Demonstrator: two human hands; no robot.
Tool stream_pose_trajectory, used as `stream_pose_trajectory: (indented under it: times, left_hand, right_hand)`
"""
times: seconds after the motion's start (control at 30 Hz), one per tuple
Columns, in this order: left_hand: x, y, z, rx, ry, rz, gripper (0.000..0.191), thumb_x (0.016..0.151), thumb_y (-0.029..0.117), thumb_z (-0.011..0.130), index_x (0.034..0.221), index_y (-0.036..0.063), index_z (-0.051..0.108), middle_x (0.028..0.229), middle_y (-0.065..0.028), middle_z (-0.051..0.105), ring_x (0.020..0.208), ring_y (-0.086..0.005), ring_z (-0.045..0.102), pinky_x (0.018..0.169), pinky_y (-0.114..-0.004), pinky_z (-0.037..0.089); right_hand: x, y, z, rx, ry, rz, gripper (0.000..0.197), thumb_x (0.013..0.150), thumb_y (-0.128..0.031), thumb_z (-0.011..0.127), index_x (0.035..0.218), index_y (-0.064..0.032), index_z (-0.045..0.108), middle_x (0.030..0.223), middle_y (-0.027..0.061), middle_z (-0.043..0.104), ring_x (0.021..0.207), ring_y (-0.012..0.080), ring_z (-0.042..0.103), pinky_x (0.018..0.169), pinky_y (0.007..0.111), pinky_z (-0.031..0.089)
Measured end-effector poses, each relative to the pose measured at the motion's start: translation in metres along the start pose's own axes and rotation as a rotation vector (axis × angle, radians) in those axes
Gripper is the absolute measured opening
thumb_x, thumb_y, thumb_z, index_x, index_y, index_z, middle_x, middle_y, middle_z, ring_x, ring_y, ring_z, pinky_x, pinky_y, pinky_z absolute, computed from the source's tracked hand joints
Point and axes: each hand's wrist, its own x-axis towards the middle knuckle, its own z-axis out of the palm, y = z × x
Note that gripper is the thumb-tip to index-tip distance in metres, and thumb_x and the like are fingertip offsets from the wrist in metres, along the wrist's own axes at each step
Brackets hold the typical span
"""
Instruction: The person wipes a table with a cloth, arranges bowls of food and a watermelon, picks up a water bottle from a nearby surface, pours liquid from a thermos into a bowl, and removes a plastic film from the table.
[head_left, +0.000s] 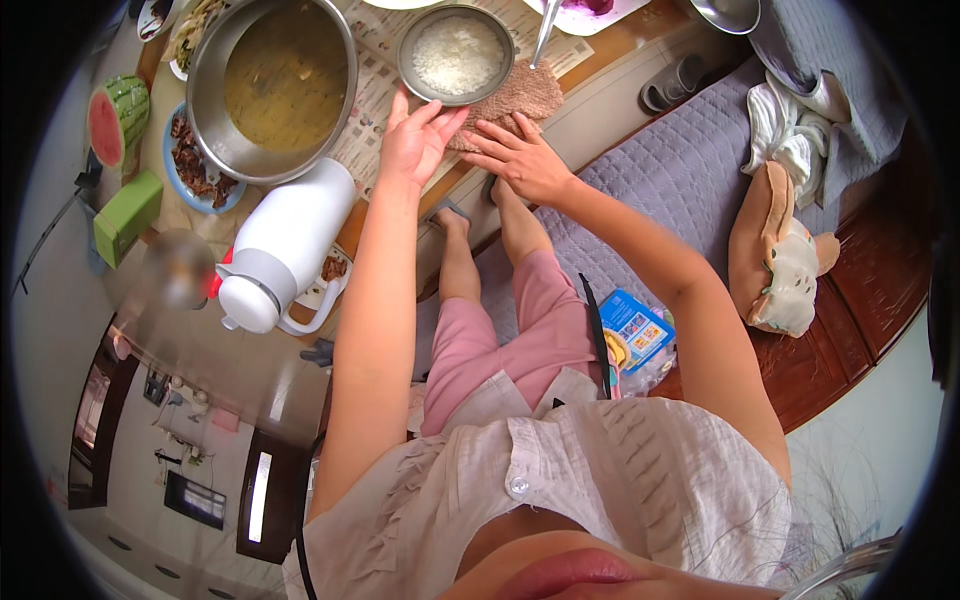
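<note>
My left hand (418, 142) is turned palm up at the near rim of a steel bowl (459, 56) of white rice. Its fingers are apart and reach the bowl's edge; whether they bear any of its weight is unclear. My right hand (521, 159) lies palm down, fingers spread, on a brown terry cloth (517, 101) by the table's edge. Part of that cloth is under the bowl. Left of the bowl stands a large steel pot (196, 97) with yellowish broth. Nearer to me, a white thermos jug (300, 217) appears beside my left forearm.
On the table are a blue-rimmed plate (169, 161) of dark meat, a cut watermelon (120, 120) and a green box (129, 217). A metal utensil handle (546, 30) projects beyond the cloth. To the right, a quilted grey seat cover (637, 180) holds a plush toy (784, 262) and a blue packet (637, 330).
</note>
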Motion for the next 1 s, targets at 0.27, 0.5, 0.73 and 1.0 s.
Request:
stream_pose_trajectory:
  times: [0.27,0.5,0.73,1.0]
  left_hand:
    - [-0.001,-0.004,0.038,0.182,0.283,0.054,0.053,0.089,-0.006,0.047,0.140,0.0066,0.037,0.131,-0.0166,0.052,0.112,-0.0386,0.063,0.095,-0.047,0.056]
    - [-0.029,-0.003,0.034,0.178,0.400,0.042,0.047,0.089,-0.005,0.047,0.135,0.0056,0.041,0.128,-0.0152,0.054,0.110,-0.0361,0.064,0.094,-0.048,0.055]
    - [-0.123,0.004,0.019,0.147,0.567,0.066,0.061,0.090,-0.002,0.050,0.147,0.0083,0.034,0.136,-0.0139,0.052,0.120,-0.0352,0.059,0.098,-0.046,0.053]
    - [-0.163,-0.023,-0.024,0.094,0.660,-0.018,0.063,0.091,0.000,0.047,0.151,0.0108,0.030,0.139,-0.0154,0.050,0.120,-0.0321,0.059,0.096,-0.043,0.055]
  right_hand:
    - [0.001,0.004,0.001,0.109,0.019,-0.001,0.062,0.093,-0.014,0.042,0.154,-0.0204,0.033,0.160,0.0012,0.033,0.151,0.0210,0.022,0.121,0.053,0.014]
    - [0.002,0.006,0.000,0.118,0.032,-0.035,0.062,0.092,-0.015,0.044,0.153,-0.0173,0.035,0.159,0.0020,0.034,0.151,0.0208,0.022,0.121,0.052,0.016]
    - [0.062,0.009,-0.006,0.053,0.019,-0.151,0.055,0.090,-0.016,0.047,0.145,-0.0130,0.045,0.160,0.0014,0.032,0.148,0.0199,0.027,0.118,0.046,0.023]
    - [0.170,0.022,-0.017,-0.005,0.413,-0.007,0.050,0.091,-0.019,0.048,0.140,-0.0269,0.053,0.150,-0.0018,0.047,0.143,0.0189,0.036,0.114,0.044,0.030]
